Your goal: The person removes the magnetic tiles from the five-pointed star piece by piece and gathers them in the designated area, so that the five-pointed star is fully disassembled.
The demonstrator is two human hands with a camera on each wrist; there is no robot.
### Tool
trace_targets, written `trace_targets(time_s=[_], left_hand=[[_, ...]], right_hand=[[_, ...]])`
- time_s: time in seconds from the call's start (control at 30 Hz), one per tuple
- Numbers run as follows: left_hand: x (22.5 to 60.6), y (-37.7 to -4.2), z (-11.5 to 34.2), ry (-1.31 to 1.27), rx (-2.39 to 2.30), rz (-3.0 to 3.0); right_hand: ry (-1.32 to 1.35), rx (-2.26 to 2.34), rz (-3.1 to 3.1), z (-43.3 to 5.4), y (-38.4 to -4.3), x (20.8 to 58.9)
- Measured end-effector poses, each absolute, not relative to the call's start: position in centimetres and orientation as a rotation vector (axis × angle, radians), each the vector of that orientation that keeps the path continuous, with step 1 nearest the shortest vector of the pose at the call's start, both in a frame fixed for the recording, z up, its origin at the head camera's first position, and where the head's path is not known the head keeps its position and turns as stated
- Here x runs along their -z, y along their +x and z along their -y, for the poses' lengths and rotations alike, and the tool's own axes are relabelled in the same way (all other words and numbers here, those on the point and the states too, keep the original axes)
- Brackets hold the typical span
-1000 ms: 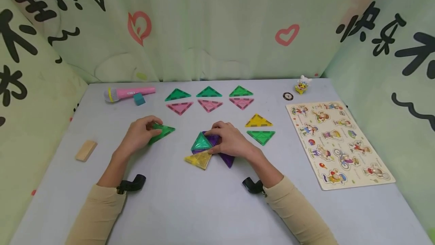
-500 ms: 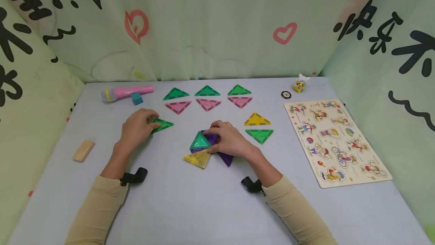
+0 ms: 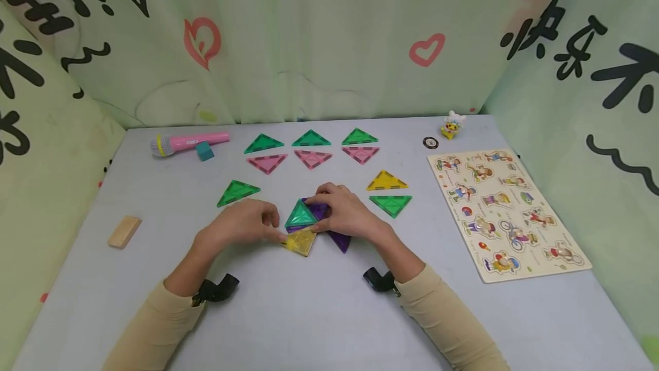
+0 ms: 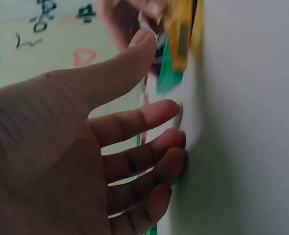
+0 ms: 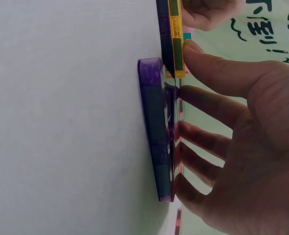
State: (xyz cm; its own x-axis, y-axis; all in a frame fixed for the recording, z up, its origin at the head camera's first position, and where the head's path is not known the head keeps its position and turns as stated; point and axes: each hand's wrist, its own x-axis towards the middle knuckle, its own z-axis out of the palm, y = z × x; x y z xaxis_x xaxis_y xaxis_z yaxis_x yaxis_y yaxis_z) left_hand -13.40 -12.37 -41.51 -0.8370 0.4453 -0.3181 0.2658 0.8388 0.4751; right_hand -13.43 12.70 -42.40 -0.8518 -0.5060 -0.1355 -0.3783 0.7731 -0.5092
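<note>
In the head view, a cluster of translucent magnetic tiles lies mid-table: a yellow triangle tile (image 3: 302,242), a green triangle tile (image 3: 300,215) and purple triangle tiles (image 3: 341,241). My right hand (image 3: 350,211) rests over the purple ones, its thumb touching the yellow tile. The right wrist view has its fingertips against a purple tile (image 5: 153,112). My left hand (image 3: 244,222) reaches the yellow tile's left corner; in the left wrist view its fingers are loosely spread, the thumb near the yellow tile (image 4: 181,39). Just beyond that hand a green triangle tile (image 3: 238,190) lies flat.
Rows of green (image 3: 311,138) and pink tiles (image 3: 313,158) lie farther back. Right of centre are a yellow tile (image 3: 387,180) and a green tile (image 3: 391,205). Around them are a wooden picture puzzle (image 3: 507,214), toy microphone (image 3: 190,142), teal cube (image 3: 204,151), wooden block (image 3: 124,231) and figurine (image 3: 452,125).
My left hand has let go of the green tile, leaving it on the table, and has moved right and nearer to the yellow tile. The right hand has stayed on the cluster.
</note>
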Motion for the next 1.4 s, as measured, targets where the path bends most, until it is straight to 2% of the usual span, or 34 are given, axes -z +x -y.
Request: trace_targets(time_s=[0.2,0.4,1.4], left_hand=[[41.7,-11.5,10.0,0.548,-0.438,-2.666],[41.7,-10.9,9.3,0.497,-0.381,-2.749],[42.8,-12.7,11.0,0.483,-0.800,-2.461]], right_hand=[[-0.685,0.704,-2.703,-12.6,-13.5,42.5],[-0.676,0.709,-2.701,-12.7,-13.4,42.4],[-0.702,0.717,-2.702,-12.8,-13.7,42.6]])
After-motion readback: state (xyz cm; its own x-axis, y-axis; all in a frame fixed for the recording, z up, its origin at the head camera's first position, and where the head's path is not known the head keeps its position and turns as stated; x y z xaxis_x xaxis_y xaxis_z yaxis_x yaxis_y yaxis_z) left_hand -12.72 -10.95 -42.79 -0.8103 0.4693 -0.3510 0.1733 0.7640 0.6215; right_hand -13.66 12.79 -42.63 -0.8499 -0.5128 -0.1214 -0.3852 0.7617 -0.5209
